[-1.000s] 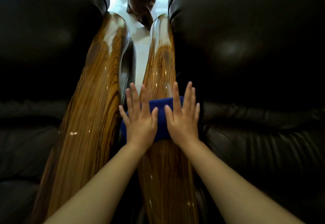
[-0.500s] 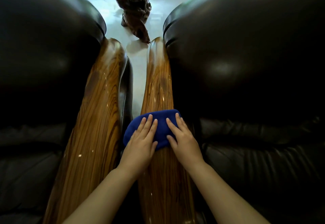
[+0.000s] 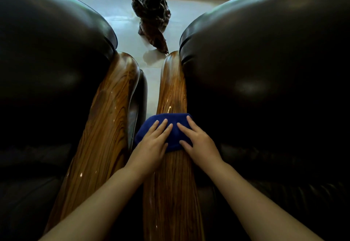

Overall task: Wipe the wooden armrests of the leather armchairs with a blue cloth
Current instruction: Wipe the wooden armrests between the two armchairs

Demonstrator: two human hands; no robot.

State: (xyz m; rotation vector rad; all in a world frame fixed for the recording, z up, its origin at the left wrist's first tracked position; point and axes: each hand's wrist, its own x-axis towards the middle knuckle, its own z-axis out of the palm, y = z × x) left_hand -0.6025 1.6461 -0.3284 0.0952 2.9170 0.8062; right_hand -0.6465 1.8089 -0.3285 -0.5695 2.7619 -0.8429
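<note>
A blue cloth (image 3: 173,127) lies draped across the glossy wooden armrest (image 3: 171,91) of the right armchair, about halfway along it. My left hand (image 3: 151,146) presses flat on the cloth's left part, fingers pointing forward. My right hand (image 3: 197,142) presses flat on its right part, beside the dark leather. The second wooden armrest (image 3: 106,127), belonging to the left armchair, runs parallel on the left with nothing on it.
Dark leather backrests bulge on both sides: the left armchair (image 3: 47,60) and the right armchair (image 3: 265,70). A narrow gap with pale floor (image 3: 151,81) separates the armrests. A dark carved wooden sculpture (image 3: 151,11) stands on the floor beyond them.
Both hands have slid the blue cloth forward along the right armrest, and the view has tilted up, showing more floor and sculpture. My fingers lie closer together on the cloth.
</note>
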